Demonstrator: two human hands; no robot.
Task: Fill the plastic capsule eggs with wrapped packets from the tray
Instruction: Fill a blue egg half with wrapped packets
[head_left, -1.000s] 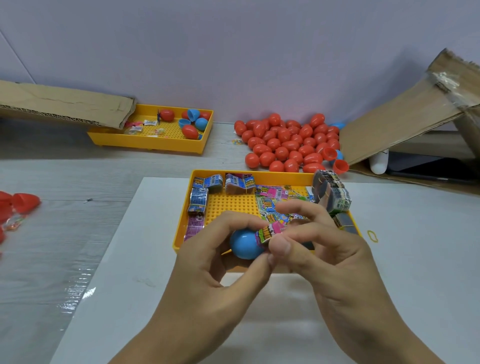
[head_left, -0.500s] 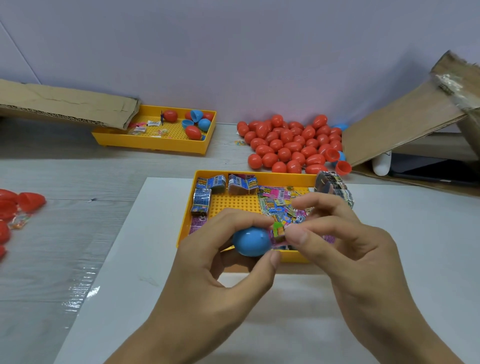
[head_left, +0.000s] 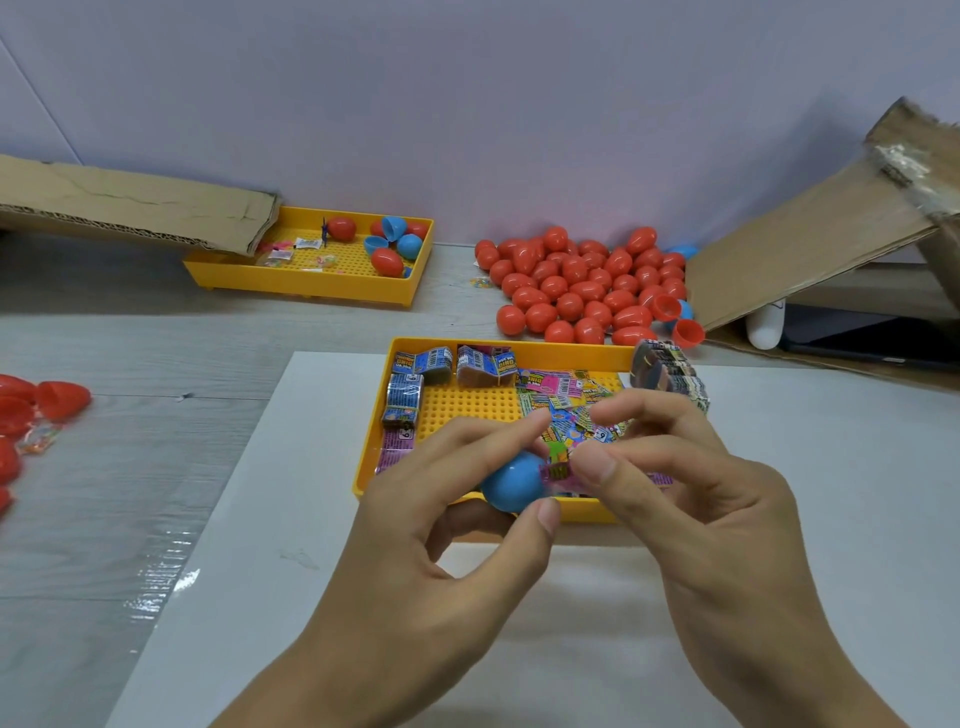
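Pale wall and grey wood-grain floor framed the workspace, with a white board (head_left: 779, 597) laid across the near part and a yellow pegged tray (head_left: 467, 402) resting on its far edge. Folded wrapped packets (head_left: 566, 395) lay scattered in that tray, with banded bundles along its left and back walls.

Above the tray's near wall the left hand (head_left: 441, 561) gripped a blue capsule half (head_left: 513, 480), thumb beneath and fingers curled over the top. Its open mouth appeared to face right, toward the other hand, though the rim itself was hidden. The right hand (head_left: 701, 509) pinched a small folded packet (head_left: 560, 470) between thumb and forefinger, right at that opening and touching the blue shell. How far it had entered could not be told.

So the packet lay immediately right of the shell, and the capsule's long axis ran roughly left to right, in line with the pinch. Judging from this, the next push would go leftward along that axis, with the right hand doing the work while the left braced.

Behind the tray a heap of red capsule eggs (head_left: 587, 291) sat against the wall, with a second yellow tray (head_left: 311, 280) to the far left holding a few red and blue shells. Cardboard flaps (head_left: 810, 244) leaned at both sides.
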